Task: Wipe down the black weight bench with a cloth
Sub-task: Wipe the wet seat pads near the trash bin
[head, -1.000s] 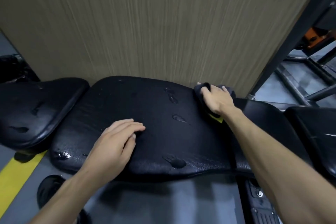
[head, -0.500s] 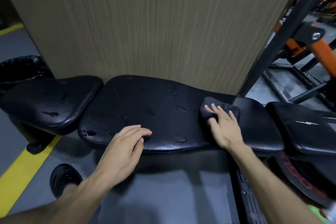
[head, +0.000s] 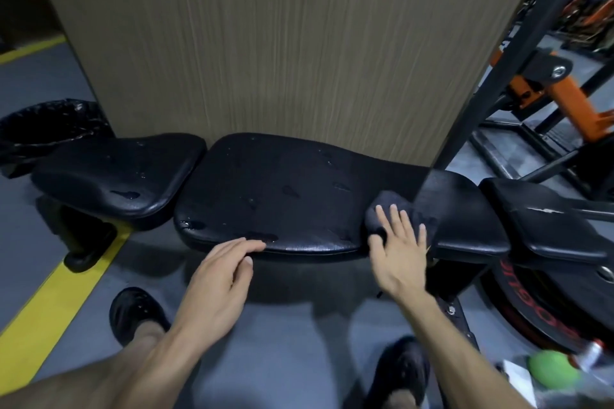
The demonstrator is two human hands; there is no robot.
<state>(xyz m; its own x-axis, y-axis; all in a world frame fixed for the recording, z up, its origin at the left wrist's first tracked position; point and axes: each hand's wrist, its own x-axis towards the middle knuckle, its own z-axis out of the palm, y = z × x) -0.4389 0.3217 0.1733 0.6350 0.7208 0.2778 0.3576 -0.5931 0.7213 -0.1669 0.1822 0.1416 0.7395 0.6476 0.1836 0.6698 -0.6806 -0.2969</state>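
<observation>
The black weight bench (head: 275,196) runs left to right in front of me, its wide middle pad dotted with wet spots and droplets. A dark cloth (head: 387,212) lies bunched on the pad's right end near the front edge. My right hand (head: 398,249) presses flat on the cloth with fingers straight and spread. My left hand (head: 222,272) rests with its fingertips on the front edge of the middle pad, fingers relaxed and together. A narrower seat pad (head: 465,212) continues to the right of the cloth.
A tan wood-grain panel (head: 265,43) stands right behind the bench. A second black pad (head: 119,173) and a lined bin (head: 43,123) sit left. A black post (head: 491,76), orange machine parts (head: 571,103) and a weight plate (head: 545,305) crowd the right. My black shoes (head: 136,315) stand on grey floor with a yellow stripe (head: 50,305).
My right hand has dragged the cloth from the pad's far edge by the panel toward the near front edge. My view has pulled back and up; the left hand now rests at the front edge.
</observation>
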